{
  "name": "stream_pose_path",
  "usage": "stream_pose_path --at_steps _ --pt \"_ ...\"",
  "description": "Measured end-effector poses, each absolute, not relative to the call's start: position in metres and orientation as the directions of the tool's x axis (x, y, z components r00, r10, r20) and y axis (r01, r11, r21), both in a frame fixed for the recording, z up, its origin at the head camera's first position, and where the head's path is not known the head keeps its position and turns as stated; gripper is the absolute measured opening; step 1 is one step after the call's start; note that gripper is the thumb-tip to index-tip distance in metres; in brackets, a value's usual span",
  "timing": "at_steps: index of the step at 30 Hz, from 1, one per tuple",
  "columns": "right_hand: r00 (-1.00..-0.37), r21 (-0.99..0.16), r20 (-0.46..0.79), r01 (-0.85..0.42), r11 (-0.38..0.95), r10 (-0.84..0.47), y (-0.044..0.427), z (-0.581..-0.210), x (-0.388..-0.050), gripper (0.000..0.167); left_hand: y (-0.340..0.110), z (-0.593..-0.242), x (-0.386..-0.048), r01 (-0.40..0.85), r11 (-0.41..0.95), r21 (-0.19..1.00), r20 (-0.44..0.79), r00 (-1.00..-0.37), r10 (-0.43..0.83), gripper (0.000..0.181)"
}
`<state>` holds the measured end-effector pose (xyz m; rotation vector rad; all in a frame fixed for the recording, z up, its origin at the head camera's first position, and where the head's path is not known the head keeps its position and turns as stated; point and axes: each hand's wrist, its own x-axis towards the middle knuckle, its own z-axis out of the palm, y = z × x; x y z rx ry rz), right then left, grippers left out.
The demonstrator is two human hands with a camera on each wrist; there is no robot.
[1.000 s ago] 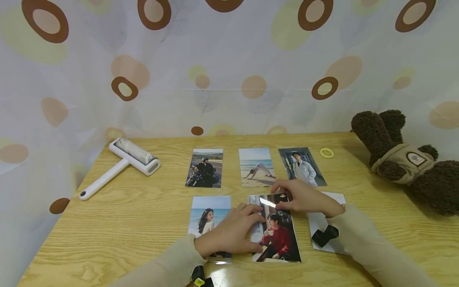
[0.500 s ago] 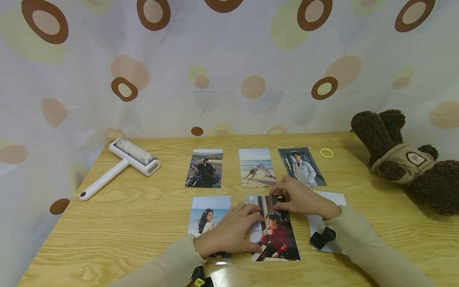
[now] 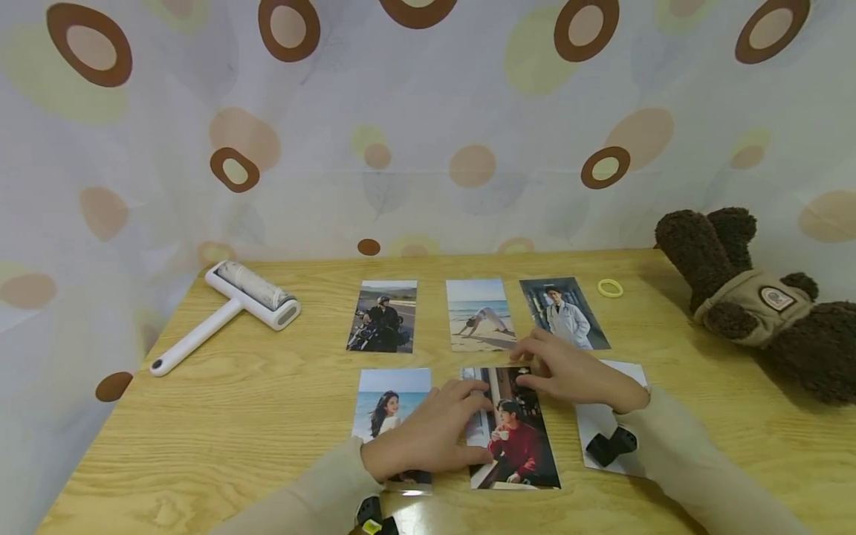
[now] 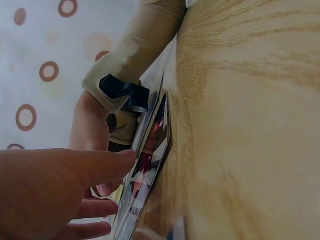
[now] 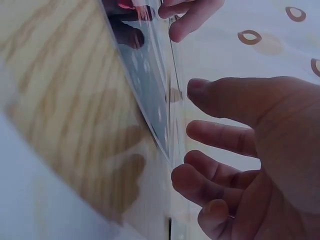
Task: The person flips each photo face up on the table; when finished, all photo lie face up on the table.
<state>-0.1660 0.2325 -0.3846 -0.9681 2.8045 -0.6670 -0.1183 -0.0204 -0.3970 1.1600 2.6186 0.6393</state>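
A glossy photo (image 3: 524, 449) of a person in a red sweater with a cup lies face up on the table. My left hand (image 3: 431, 435) reaches over a neighbouring beach portrait photo (image 3: 380, 405), with its fingertips and thumb at the red-sweater photo's left side. The fingers are spread and nearly straight. At that photo's upper right corner is my right hand (image 3: 578, 371), fingers loosely bent. In the right wrist view, the right thumb and fingers (image 5: 215, 97) stand apart with nothing between them. A white card (image 3: 591, 423) lies partly hidden beneath the right wrist.
Behind lie a motorcycle photo (image 3: 383, 319), a beach-stretch photo (image 3: 478, 316) and a white-coat photo (image 3: 565, 312). A yellow ring (image 3: 610, 288) lies to their right. A brown plush bear (image 3: 756, 305) is at the right, a white lint roller (image 3: 247, 293) at the left. A patterned curtain (image 3: 428, 200) hangs behind.
The red-sweater photo shifted slightly left, and the bright glare on its top is gone. My right hand went slightly left with it, then moved back right. My left hand stays nearly still.
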Motion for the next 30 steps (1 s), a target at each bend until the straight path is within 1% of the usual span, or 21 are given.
stream_pose_path --at_steps 5,7,10,13,17,19,21,26,30 --pt "-0.818 -0.436 0.073 -0.54 0.719 -0.57 0.25 -0.377 -0.161 0.025 -0.018 -0.395 -0.121 0.666 0.584 0.464 0.077 -0.687 0.722 0.042" --pt "-0.827 -0.434 0.092 -0.535 0.725 -0.555 0.262 -0.376 -0.158 0.026 -0.014 -0.393 -0.122 0.681 0.567 0.463 0.095 -0.674 0.732 0.04" --pt "-0.828 -0.426 0.14 -0.546 0.721 -0.544 0.282 -0.381 -0.153 0.026 -0.004 -0.389 -0.124 0.709 0.532 0.464 0.095 -0.637 0.765 0.04" --pt "-0.824 -0.422 0.182 -0.558 0.715 -0.536 0.301 -0.387 -0.149 0.026 0.009 -0.384 -0.127 0.745 0.488 0.455 0.07 -0.576 0.815 0.042" --pt "-0.831 -0.408 0.227 -0.554 0.726 -0.507 0.324 -0.393 -0.145 0.028 0.033 -0.373 -0.133 0.773 0.448 0.448 -0.035 -0.486 0.873 0.046" --pt "-0.844 -0.405 0.236 -0.537 0.74 -0.482 0.334 -0.394 -0.143 0.029 0.048 -0.367 -0.135 0.782 0.451 0.431 -0.097 -0.456 0.885 0.047" --pt "-0.851 -0.394 0.254 -0.525 0.755 -0.459 0.345 -0.396 -0.141 0.031 0.063 -0.365 -0.135 0.791 0.452 0.413 -0.134 -0.438 0.889 0.047" --pt "-0.862 -0.374 0.269 -0.505 0.778 -0.43 0.366 -0.401 -0.137 0.042 0.094 -0.37 -0.134 0.833 0.446 0.327 -0.171 -0.413 0.895 0.048" --pt "-0.859 -0.375 0.259 -0.511 0.773 -0.442 0.373 -0.404 -0.134 0.054 0.106 -0.38 -0.134 0.849 0.45 0.276 -0.213 -0.403 0.89 0.041"
